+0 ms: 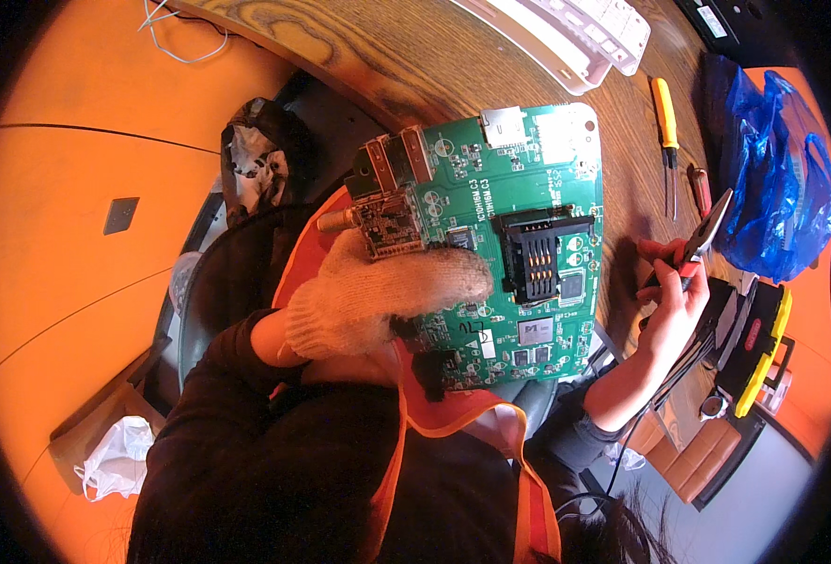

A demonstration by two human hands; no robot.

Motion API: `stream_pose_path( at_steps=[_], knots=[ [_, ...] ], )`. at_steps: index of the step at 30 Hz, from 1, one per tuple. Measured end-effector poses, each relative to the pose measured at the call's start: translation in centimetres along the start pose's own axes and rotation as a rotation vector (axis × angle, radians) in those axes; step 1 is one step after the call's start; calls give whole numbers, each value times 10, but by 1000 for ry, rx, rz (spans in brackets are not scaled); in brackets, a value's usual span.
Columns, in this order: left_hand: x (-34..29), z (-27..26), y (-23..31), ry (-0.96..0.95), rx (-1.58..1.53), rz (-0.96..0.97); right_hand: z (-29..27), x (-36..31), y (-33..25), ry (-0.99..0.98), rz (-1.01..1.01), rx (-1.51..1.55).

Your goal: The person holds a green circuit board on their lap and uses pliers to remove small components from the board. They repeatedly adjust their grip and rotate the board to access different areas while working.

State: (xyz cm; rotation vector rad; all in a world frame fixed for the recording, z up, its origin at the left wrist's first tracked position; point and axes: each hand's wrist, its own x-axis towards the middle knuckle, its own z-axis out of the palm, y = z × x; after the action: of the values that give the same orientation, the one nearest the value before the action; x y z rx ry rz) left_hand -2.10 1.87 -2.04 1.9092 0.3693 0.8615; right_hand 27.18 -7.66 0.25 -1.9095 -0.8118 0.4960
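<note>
Here, the left hand (pixel 392 293), wearing a knitted glove, is clamping a green circuit board (pixel 481 209) around the centre of the frame. Well apart from it, the bare right hand (pixel 671 299) is gripping red-handled needle-nose pliers (pixel 713 226) at the right, their tips pointing toward the upper right. Nearby, a yellow-handled screwdriver (pixel 663 115) is lying on the wooden table (pixel 453 61), and a blue plastic bag (pixel 777 179) is slumping at the upper right.

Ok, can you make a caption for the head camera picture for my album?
Gloved left grip on a green circuit board, bare right grip on pliers.
</note>
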Motion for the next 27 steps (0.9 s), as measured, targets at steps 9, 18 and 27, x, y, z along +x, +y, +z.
stream_pose_path(
  at_steps=[9,18,27],
  knots=[
    [-4,6,-2,19,-53,7,-2,-2,-4,-21,-4,56],
    [14,7,11,349,-1155,-784,-5,-23,-10,25,-189,399],
    [4,7,-17,160,26,-153,2,-23,-2,-28,-195,384]
  ],
)
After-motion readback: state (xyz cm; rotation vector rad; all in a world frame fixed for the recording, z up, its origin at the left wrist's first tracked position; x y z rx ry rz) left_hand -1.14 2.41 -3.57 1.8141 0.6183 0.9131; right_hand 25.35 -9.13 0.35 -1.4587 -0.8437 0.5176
